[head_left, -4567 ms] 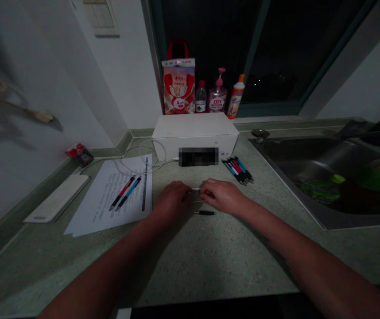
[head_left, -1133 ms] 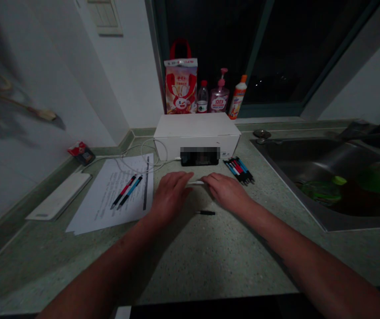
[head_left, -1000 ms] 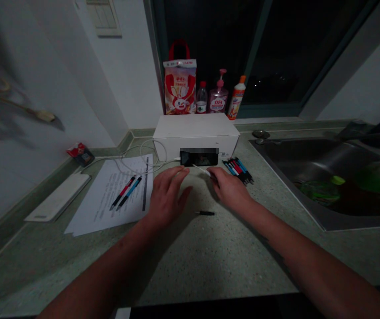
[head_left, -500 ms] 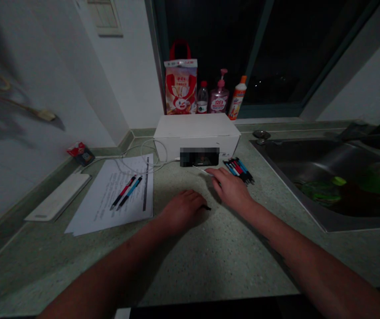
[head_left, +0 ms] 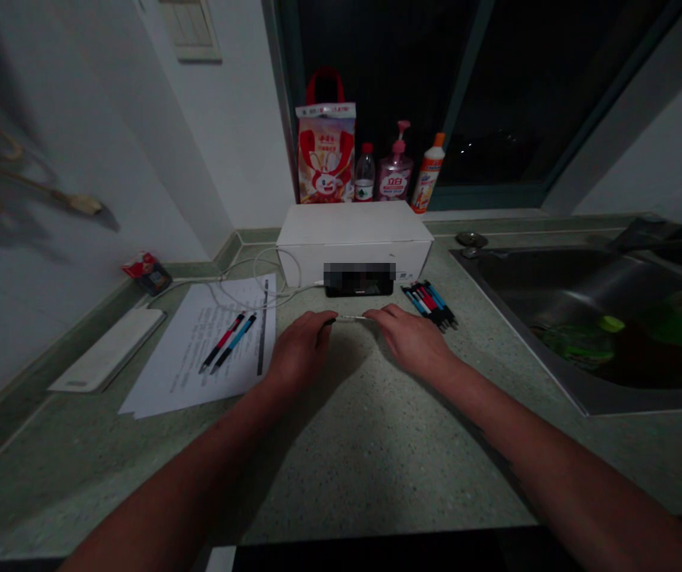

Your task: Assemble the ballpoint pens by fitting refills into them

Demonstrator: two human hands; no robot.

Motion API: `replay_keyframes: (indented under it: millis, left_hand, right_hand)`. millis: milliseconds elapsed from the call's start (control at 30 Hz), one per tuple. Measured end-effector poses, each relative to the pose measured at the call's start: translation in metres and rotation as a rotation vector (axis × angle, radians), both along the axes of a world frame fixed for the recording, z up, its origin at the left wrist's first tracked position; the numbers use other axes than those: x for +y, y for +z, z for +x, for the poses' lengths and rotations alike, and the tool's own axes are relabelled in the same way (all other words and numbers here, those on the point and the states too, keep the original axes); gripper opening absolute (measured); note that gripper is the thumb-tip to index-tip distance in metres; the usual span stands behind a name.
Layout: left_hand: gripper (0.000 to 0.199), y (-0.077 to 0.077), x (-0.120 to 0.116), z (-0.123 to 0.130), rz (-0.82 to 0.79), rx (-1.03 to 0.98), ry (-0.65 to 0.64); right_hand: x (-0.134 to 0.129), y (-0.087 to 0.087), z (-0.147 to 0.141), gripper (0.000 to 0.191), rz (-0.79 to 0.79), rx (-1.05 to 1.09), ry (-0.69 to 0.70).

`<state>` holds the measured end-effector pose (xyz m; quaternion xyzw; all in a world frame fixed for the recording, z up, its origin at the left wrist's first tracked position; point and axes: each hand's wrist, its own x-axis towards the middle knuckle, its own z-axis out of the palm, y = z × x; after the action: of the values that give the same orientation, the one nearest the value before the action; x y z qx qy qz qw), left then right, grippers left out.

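My left hand [head_left: 300, 348] is closed on a small black pen part [head_left: 330, 321], most of it hidden by the fingers. Between my two hands runs a thin whitish pen refill [head_left: 351, 318], its right end pinched by my right hand [head_left: 408, 335]. The refill's left end meets the black part at my left fingertips; whether it goes inside, I cannot tell. Right of my right hand lies a bunch of pens [head_left: 430, 305] in blue, red, white and black. A red pen [head_left: 222, 343] and a blue pen [head_left: 234, 343] rest on printed sheets [head_left: 180, 349] to the left.
A phone [head_left: 358, 283] leans against a white box [head_left: 354, 226], with a white cable [head_left: 284, 300] running left from it. Bottles [head_left: 394, 175] and a red bag [head_left: 326, 155] stand behind. A metal sink [head_left: 517, 334] is at the right, a white flat slab [head_left: 108, 349] at the left.
My left hand has moved up and left with the black part, now raised level with my right hand. The refill has turned from slanting to nearly level, its left end now at the black part.
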<state>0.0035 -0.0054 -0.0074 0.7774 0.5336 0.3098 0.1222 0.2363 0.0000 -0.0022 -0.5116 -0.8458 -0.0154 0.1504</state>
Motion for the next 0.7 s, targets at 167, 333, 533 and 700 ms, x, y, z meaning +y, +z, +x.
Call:
replay_keyframes:
  millis: [167, 333, 533, 700]
  left_hand:
    - [0.035, 0.0, 0.0, 0.0, -0.003, 0.022, -0.051]
    - [0.03, -0.003, 0.0, 0.0, -0.004, 0.056, -0.116]
    - [0.027, -0.009, -0.001, 0.004, -0.058, 0.036, -0.197]
    - [0.025, -0.012, -0.001, 0.005, -0.104, -0.042, -0.141]
  right_hand:
    - [-0.001, -0.001, -0.001, 0.039, -0.009, -0.05, 0.021]
    - [-0.001, -0.003, -0.003, 0.041, -0.021, -0.065, 0.076]
    - [-0.005, -0.003, -0.009, 0.033, -0.121, 0.112, 0.148]
    - [-0.005, -0.007, -0.013, 0.022, -0.15, 0.197, 0.169]
